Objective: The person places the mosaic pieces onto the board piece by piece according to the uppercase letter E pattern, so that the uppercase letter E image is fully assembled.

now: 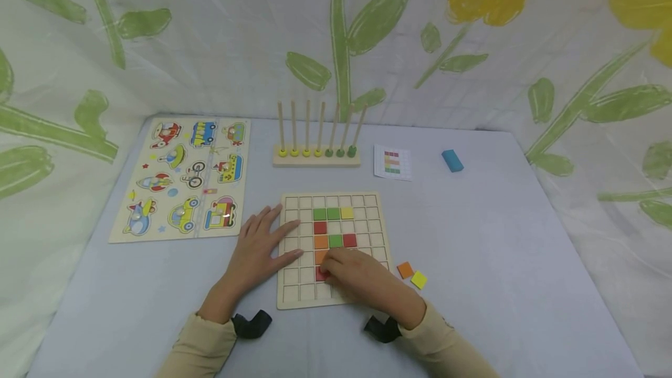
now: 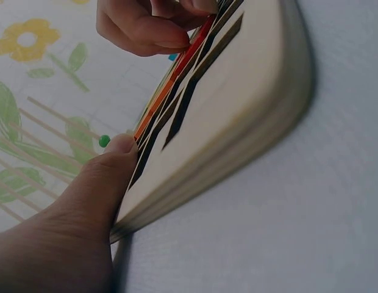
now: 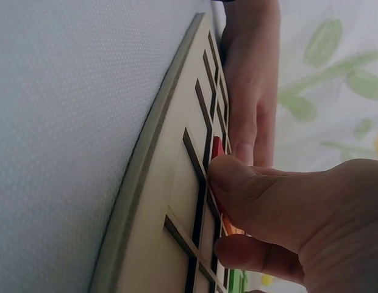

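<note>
A wooden grid board lies on the table with green, yellow, red and orange square tiles set in some of its cells. My right hand is over its lower middle, thumb and fingers pinching a red tile at the foot of the coloured column. In the right wrist view the thumb covers part of that tile, so whether it sits flat is hard to tell. My left hand rests on the board's left side with fingers spread. An orange tile and a yellow tile lie just right of the board.
To the left lies a vehicle peg puzzle. Behind the board stands a wooden base with upright rods and yellow and green beads. A printed pattern card and a blue block lie at back right. Flowered cloth surrounds the table.
</note>
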`<state>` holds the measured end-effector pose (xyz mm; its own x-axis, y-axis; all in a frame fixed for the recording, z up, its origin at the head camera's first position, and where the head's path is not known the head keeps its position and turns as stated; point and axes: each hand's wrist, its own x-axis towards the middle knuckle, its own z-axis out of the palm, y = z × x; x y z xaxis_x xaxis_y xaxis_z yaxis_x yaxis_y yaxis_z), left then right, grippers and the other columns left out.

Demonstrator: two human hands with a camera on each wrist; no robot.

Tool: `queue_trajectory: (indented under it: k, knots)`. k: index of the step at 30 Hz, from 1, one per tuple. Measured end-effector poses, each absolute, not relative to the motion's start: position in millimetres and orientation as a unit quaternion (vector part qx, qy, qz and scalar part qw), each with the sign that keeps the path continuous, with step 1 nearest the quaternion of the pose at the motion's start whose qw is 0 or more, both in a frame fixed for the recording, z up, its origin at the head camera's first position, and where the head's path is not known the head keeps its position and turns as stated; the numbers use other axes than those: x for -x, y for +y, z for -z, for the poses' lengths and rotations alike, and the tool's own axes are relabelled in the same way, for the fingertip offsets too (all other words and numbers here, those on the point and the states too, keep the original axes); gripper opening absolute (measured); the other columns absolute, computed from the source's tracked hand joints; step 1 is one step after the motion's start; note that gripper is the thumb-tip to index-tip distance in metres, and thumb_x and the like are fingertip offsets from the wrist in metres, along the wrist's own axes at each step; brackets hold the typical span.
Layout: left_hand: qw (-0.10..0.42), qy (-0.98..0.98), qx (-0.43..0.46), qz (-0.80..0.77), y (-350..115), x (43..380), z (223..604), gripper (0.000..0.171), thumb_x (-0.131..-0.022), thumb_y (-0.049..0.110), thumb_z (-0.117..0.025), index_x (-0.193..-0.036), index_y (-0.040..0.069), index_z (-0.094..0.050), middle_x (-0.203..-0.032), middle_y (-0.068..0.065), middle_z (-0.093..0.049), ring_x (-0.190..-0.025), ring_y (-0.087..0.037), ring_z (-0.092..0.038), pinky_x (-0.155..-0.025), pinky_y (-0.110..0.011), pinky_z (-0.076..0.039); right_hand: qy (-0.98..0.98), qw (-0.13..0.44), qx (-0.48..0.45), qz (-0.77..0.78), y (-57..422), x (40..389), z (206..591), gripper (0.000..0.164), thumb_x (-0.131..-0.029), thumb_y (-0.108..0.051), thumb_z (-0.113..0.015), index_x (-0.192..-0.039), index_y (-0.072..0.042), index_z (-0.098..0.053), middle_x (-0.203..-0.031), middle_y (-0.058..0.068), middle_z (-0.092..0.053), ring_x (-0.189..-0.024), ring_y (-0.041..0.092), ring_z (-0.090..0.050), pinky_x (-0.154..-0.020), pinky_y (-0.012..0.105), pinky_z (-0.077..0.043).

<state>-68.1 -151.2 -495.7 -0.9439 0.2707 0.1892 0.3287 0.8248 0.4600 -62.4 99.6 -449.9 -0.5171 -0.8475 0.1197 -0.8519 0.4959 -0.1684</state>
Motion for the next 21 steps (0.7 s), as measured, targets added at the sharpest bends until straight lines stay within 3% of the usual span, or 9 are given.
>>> queue_trajectory:
  k: [11,21]
  knots:
    - [0.061,-0.953,0.161,0.249,-152.2,67.6,497.0,0.064,-0.083,0.057,-0.065,-0.138,0.028,-0.052,-0.154,-0.011,-0.030,-0.144,-0.034,-0.020,-0.114,-0.056,-0.012,-0.859,-0.015,-0.502,-0.095,94.6,59.1,449.2,0.016,-0.091,-0.014,-0.064,-0.106,-0.021,-0.064,-0.107,-0.008,-0.059,-0.095,0.006,-0.058,-0.082,0.019,-0.050]
    - [0.068,-0.953,0.161,0.248,-152.0,67.8,498.5,0.062,-0.083,0.056,-0.065,-0.137,0.028,-0.053,-0.153,-0.011,-0.031,-0.143,-0.035,-0.021,-0.114,-0.056,-0.014,-0.870,0.042,-0.483,-0.092,93.8,60.1,453.7,0.013,-0.091,-0.027,-0.066,-0.103,-0.021,-0.069,-0.103,-0.009,-0.063,-0.094,0.007,-0.060,-0.081,0.021,-0.051]
